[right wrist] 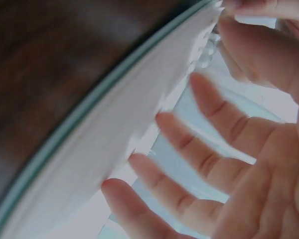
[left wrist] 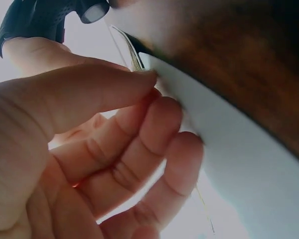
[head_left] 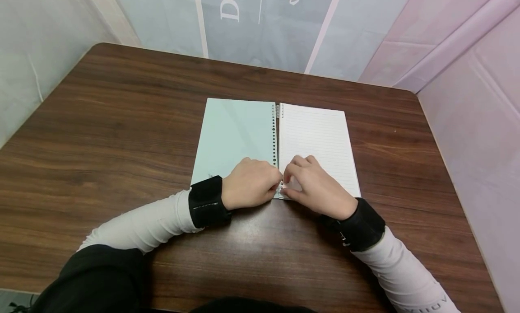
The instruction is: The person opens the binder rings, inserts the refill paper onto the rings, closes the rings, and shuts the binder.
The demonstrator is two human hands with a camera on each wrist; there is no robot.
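A loose-leaf notebook lies open on the table, its pale green cover [head_left: 239, 128] on the left and a lined white page [head_left: 314, 132] on the right. My left hand [head_left: 251, 184] pinches the near end of the binding with thumb and fingertips; the exact part held is hidden. In the left wrist view, the fingers [left wrist: 162, 122] curl against the cover's edge. Just across the binding is my right hand [head_left: 318, 186]. Its thumb reaches toward the rings [right wrist: 207, 52], and a gap separates it from the spread fingers [right wrist: 182, 132], whose tips touch or nearly touch the page.
Brown wood-grain table [head_left: 122, 123] surrounds the notebook. A printed fabric backdrop [head_left: 264, 33] hangs behind the far edge, and a pale pink panel [head_left: 479, 114] borders the right side. Black bands [head_left: 209, 202] wrap both wrists over light sleeves.
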